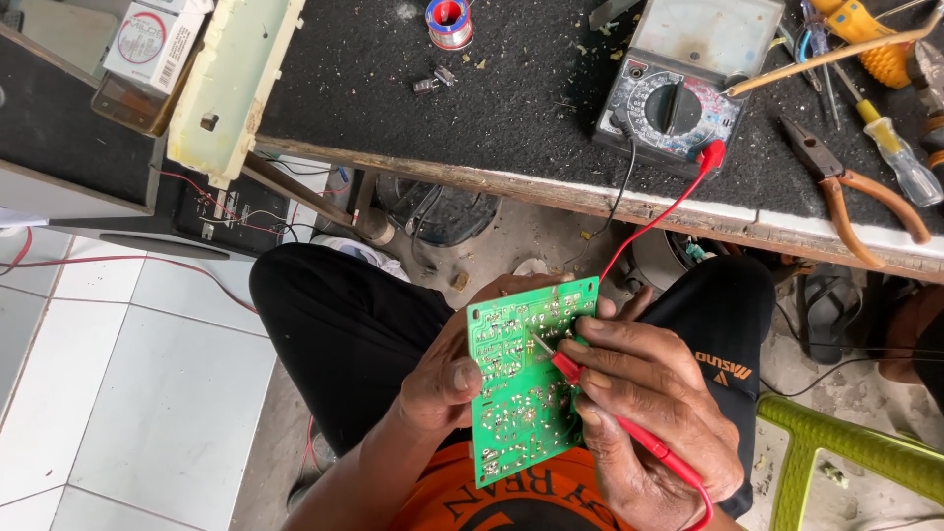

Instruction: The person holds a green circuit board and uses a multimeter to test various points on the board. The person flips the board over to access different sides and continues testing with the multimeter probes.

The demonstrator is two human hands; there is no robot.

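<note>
My left hand grips a green circuit board by its left edge, thumb on the solder side, holding it above my lap. A red test probe sits pinched in my right hand, its metal tip touching the board near the upper middle. The probe's red wire runs up to an analogue multimeter on the workbench. A black wire also hangs from the meter; its far end is hidden behind the board.
The dark-topped workbench carries a solder spool, pliers, screwdrivers and a cream plastic housing. A green plastic chair stands at right. White floor tiles lie at left, with a black box trailing red wires.
</note>
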